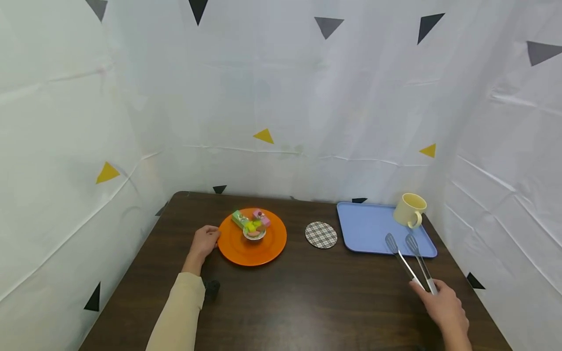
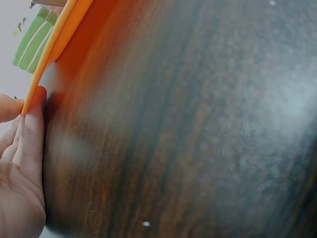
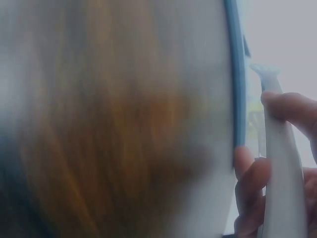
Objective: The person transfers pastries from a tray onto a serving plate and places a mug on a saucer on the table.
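Note:
At the left of the head view, my left hand (image 1: pixel 205 242) pinches the rim of an orange plate (image 1: pixel 274 243), thumb over the edge and fingers beneath, as the left wrist view shows. On the plate are a green cake slice (image 1: pixel 239 219), a pink cake slice (image 1: pixel 264 217) and a small white bowl (image 1: pixel 254 238) with yellow and brown pieces in it. My right hand (image 1: pixel 445 307) grips metal tongs (image 1: pixel 432 286) by their pale handles. The arms of the tongs are spread, nothing lies between them, and their slotted heads overlap the front of the blue tray (image 1: pixel 366 229).
A yellow mug (image 1: pixel 407 208) stands at the back right of the tray. Between plate and tray lies a round checked coaster (image 1: pixel 321 235). The dark wooden table (image 1: pixel 307 297) meets white sheets (image 1: pixel 290 97) with coloured triangles behind and at both sides.

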`<state>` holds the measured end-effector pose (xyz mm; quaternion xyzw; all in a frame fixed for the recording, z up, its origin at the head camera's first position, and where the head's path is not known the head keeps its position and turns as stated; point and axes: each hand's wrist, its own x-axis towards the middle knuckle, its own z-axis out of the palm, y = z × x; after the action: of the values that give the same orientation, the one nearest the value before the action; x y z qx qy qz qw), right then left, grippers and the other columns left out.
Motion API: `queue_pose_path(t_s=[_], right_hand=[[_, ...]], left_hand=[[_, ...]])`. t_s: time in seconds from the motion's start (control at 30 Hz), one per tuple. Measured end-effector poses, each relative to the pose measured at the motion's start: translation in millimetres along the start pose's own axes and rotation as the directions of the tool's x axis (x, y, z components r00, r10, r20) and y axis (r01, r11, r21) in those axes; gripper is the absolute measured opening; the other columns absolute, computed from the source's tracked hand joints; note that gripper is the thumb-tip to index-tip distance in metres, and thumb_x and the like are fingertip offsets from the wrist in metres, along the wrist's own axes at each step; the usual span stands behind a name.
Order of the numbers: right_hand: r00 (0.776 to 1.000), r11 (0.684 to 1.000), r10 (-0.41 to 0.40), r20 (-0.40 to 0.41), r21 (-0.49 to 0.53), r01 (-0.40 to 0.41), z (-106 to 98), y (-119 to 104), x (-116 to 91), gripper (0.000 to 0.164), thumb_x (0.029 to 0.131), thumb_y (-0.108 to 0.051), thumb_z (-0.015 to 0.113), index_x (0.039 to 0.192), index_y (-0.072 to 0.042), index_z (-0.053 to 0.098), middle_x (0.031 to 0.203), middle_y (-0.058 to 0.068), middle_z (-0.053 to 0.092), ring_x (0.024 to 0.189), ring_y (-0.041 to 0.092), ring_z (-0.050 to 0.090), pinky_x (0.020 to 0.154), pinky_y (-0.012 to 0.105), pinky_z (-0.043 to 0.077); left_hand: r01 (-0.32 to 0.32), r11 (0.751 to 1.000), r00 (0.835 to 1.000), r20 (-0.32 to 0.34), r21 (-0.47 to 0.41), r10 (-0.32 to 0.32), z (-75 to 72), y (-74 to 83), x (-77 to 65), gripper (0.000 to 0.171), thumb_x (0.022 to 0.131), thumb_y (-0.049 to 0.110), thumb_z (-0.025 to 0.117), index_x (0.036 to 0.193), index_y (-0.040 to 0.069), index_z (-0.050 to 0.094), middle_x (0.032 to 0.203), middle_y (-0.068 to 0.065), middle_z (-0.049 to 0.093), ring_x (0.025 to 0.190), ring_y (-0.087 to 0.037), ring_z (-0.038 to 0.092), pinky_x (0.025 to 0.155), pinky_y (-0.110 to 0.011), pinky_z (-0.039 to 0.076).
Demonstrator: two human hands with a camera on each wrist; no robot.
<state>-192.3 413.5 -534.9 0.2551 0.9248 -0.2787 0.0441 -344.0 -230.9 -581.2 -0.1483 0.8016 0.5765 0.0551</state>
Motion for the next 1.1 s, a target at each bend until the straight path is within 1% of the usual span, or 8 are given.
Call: queue_pose_path(t_s=[0.17, 0.37, 0.43, 0.57, 0.6, 0.8, 0.97, 1.1], right_hand=[[0.999, 0.999, 0.046, -0.024, 0.001, -0.046, -1, 8, 3, 0.106, 0.091, -0.081, 0.064, 0.15, 0.005, 0.045, 0.131, 0.04, 0.058, 0.105, 0.055, 0.062, 0.075, 0.064, 0.051], [0.999, 0.999, 0.046, 0.0, -0.003, -0.046, -4, 12, 9, 0.109, 0.09, -0.083, 0.061, 0.151, 0.005, 0.043, 0.133, 0.04, 0.056, 0.105, 0.054, 0.062, 0.075, 0.063, 0.051], [0.999, 0.999, 0.045, 0.009, -0.012, -0.045, -4, 12, 11, 0.109, 0.091, -0.084, 0.06, 0.152, 0.005, 0.042, 0.13, 0.039, 0.058, 0.103, 0.053, 0.062, 0.075, 0.062, 0.051], [0.999, 0.999, 0.037, 0.018, -0.034, -0.036, -5, 10, 11, 0.107, 0.093, -0.082, 0.058, 0.151, 0.006, 0.04, 0.116, 0.035, 0.065, 0.098, 0.051, 0.064, 0.073, 0.062, 0.051], [0.999, 0.999, 0.037, 0.014, -0.04, -0.037, -5, 10, 11, 0.107, 0.093, -0.082, 0.057, 0.151, 0.005, 0.04, 0.115, 0.035, 0.065, 0.099, 0.053, 0.064, 0.073, 0.063, 0.051], [0.998, 0.996, 0.066, -0.011, -0.064, -0.066, -3, 6, 11, 0.104, 0.093, -0.082, 0.057, 0.15, 0.004, 0.042, 0.133, 0.042, 0.055, 0.115, 0.065, 0.057, 0.084, 0.075, 0.047], [0.995, 0.994, 0.096, -0.008, -0.059, -0.096, 0, 5, 14, 0.103, 0.093, -0.08, 0.059, 0.147, 0.007, 0.043, 0.132, 0.041, 0.055, 0.113, 0.062, 0.057, 0.087, 0.073, 0.047], [0.995, 0.993, 0.095, -0.005, -0.073, -0.095, 2, 4, 16, 0.104, 0.092, -0.079, 0.061, 0.145, 0.009, 0.043, 0.13, 0.04, 0.055, 0.11, 0.06, 0.058, 0.086, 0.071, 0.049]], left_hand=[[0.008, 1.0, 1.0, -0.006, 0.007, -0.008, -1.3, -2.0, 1.9, 0.039, 0.114, 0.024, 0.052, 0.146, 0.002, 0.059, 0.145, -0.022, 0.065, 0.112, -0.025, 0.067, 0.086, -0.026, 0.059], [0.002, 1.0, 1.0, -0.009, 0.007, -0.002, -1.1, 1.5, -2.6, 0.04, 0.114, 0.024, 0.052, 0.146, 0.001, 0.058, 0.145, -0.023, 0.065, 0.112, -0.026, 0.067, 0.087, -0.027, 0.059], [0.001, 1.0, 1.0, -0.013, 0.004, -0.001, -0.7, 2.7, -4.3, 0.04, 0.114, 0.023, 0.052, 0.146, 0.001, 0.058, 0.145, -0.024, 0.064, 0.114, -0.026, 0.067, 0.088, -0.028, 0.059], [0.002, 1.0, 1.0, -0.014, 0.0, -0.002, -0.2, 2.7, -4.1, 0.04, 0.114, 0.022, 0.052, 0.146, 0.0, 0.058, 0.146, -0.024, 0.064, 0.118, -0.028, 0.066, 0.092, -0.03, 0.06], [0.002, 1.0, 1.0, -0.014, 0.001, -0.002, -0.1, 2.8, -3.7, 0.04, 0.114, 0.022, 0.052, 0.146, 0.0, 0.058, 0.146, -0.024, 0.064, 0.119, -0.028, 0.066, 0.093, -0.03, 0.06], [-0.012, 1.0, 1.0, 0.002, 0.002, 0.012, -0.2, 1.2, -1.8, 0.041, 0.114, 0.023, 0.051, 0.147, -0.001, 0.057, 0.147, -0.024, 0.063, 0.122, -0.03, 0.066, 0.095, -0.032, 0.06], [-0.021, 1.0, 1.0, 0.011, 0.001, 0.021, -1.1, 0.4, -1.1, 0.041, 0.114, 0.023, 0.051, 0.148, -0.001, 0.056, 0.148, -0.025, 0.062, 0.124, -0.031, 0.065, 0.097, -0.034, 0.06], [-0.018, 1.0, 1.0, 0.013, -0.005, 0.018, -1.7, -0.5, -2.1, 0.042, 0.114, 0.024, 0.051, 0.148, -0.001, 0.056, 0.149, -0.025, 0.062, 0.125, -0.032, 0.065, 0.097, -0.034, 0.06]])
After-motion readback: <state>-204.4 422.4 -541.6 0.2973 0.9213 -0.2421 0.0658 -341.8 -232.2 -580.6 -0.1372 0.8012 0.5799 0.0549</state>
